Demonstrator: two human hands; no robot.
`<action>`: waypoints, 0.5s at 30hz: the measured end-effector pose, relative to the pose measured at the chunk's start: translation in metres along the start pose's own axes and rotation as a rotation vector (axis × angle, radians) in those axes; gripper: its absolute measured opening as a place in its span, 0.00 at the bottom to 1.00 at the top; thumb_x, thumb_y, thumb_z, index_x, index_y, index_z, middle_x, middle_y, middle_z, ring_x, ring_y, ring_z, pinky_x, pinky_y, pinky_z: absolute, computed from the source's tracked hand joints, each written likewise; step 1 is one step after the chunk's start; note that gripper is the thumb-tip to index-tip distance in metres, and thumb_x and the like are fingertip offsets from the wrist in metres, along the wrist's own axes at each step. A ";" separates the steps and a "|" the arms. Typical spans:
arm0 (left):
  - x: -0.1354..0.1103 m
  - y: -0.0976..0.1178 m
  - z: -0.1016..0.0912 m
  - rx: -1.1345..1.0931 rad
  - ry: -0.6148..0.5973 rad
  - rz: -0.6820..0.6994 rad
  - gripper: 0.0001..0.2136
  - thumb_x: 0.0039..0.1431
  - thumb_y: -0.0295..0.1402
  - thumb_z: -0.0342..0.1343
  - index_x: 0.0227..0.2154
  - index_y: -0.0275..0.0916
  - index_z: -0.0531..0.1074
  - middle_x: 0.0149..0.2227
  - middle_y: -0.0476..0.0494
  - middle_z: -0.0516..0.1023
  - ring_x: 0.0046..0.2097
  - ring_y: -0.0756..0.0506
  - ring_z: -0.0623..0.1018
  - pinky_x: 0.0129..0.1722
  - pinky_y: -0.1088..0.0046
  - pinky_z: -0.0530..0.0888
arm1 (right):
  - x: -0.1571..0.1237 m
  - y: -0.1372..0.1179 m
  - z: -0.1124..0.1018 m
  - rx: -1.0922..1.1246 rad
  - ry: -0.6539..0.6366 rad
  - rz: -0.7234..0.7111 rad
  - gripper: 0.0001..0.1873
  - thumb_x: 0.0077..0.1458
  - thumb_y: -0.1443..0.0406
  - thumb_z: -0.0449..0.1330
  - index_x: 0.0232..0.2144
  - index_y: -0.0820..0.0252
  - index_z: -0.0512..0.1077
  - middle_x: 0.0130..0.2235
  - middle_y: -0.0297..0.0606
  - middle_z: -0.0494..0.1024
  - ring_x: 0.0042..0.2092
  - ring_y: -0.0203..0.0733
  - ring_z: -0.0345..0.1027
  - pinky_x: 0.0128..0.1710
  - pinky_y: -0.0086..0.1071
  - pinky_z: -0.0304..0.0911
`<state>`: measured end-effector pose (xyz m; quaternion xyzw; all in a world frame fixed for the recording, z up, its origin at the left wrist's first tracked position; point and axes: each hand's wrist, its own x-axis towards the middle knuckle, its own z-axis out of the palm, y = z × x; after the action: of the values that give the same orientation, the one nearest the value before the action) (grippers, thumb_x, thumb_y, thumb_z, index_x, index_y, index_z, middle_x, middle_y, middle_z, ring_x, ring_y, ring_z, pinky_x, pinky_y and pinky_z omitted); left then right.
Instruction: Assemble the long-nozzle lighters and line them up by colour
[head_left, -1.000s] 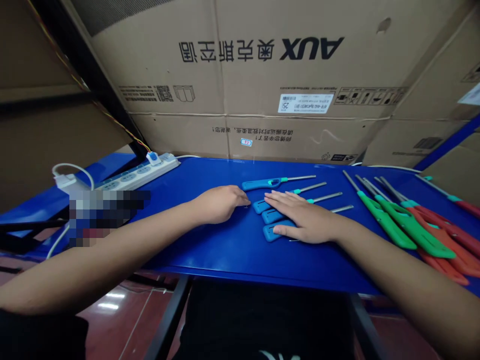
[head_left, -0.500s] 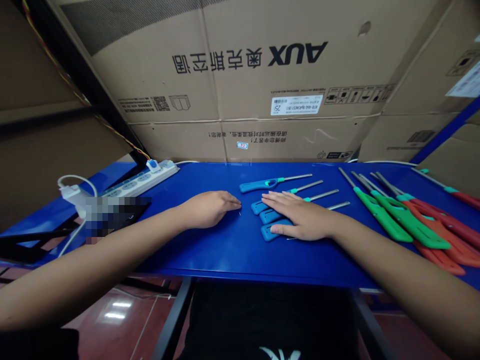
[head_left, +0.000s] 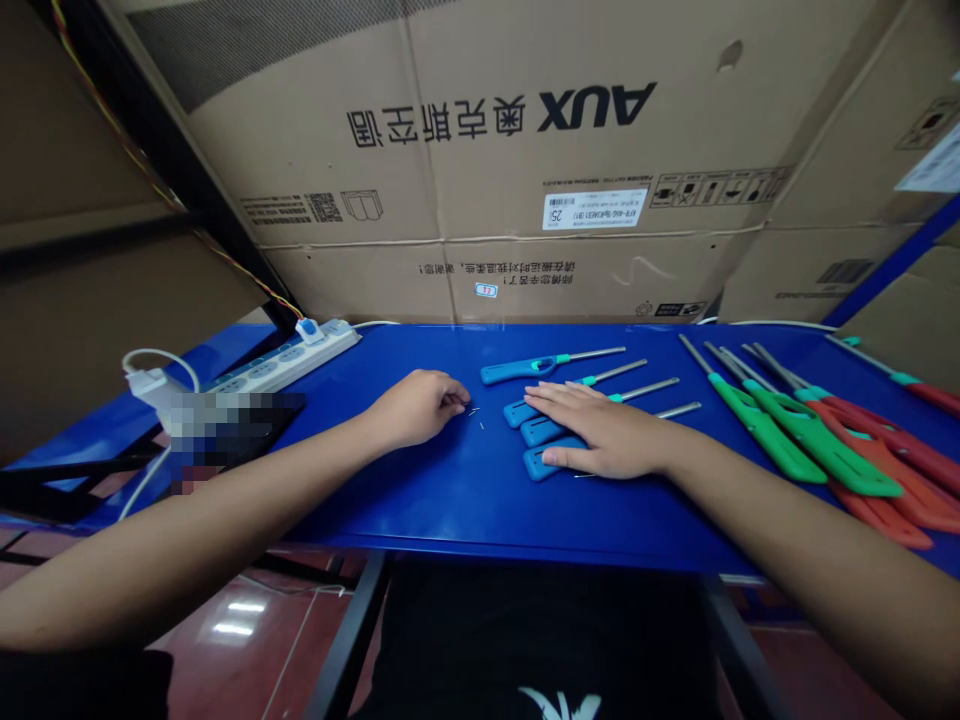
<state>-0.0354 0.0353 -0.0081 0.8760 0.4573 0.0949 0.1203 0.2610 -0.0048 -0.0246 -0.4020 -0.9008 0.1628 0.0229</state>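
My left hand (head_left: 421,405) hovers at the middle of the table, its fingers curled together; whatever is between them is too small to make out. Just off those fingertips is a tiny thin metal sliver (head_left: 474,411), with another small pin-like piece (head_left: 482,426) lying closer to me. My right hand (head_left: 600,430) rests flat, fingers stretched, across several blue long-necked lighters, covering their middles. Handle ends of a blue lighter (head_left: 537,463) and its neighbour (head_left: 541,431) stick out on the left. A separate blue lighter (head_left: 517,371) lies uncovered behind them.
Green lighters (head_left: 780,440) and orange-red lighters (head_left: 919,490) lie at the right of the blue table (head_left: 420,500). A white power strip (head_left: 281,365) with cables and a dark, partly blurred object (head_left: 259,430) are at left. A large cardboard sheet (head_left: 487,210) stands behind.
My left hand has drawn slightly back and up, and its fingers have curled in. A thin metal sliver now shows by its fingertips. My right hand has stayed on the blue lighters.
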 end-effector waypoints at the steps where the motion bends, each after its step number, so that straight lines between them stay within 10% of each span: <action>1: 0.003 0.000 0.000 -0.001 -0.003 -0.025 0.10 0.61 0.27 0.55 0.41 0.39 0.81 0.40 0.45 0.84 0.39 0.47 0.82 0.41 0.75 0.75 | 0.000 0.000 0.000 0.005 -0.001 0.001 0.50 0.58 0.36 0.49 0.73 0.54 0.46 0.74 0.42 0.44 0.74 0.58 0.35 0.72 0.56 0.35; 15: 0.025 0.013 -0.004 0.034 -0.117 -0.101 0.10 0.54 0.26 0.56 0.34 0.40 0.82 0.35 0.48 0.84 0.35 0.47 0.81 0.37 0.75 0.72 | 0.000 0.003 0.001 0.016 0.009 -0.003 0.50 0.58 0.36 0.51 0.73 0.52 0.46 0.74 0.39 0.44 0.74 0.58 0.36 0.72 0.56 0.35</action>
<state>-0.0122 0.0493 0.0009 0.8578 0.4946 0.0295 0.1368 0.2626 -0.0030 -0.0270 -0.4010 -0.9000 0.1682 0.0307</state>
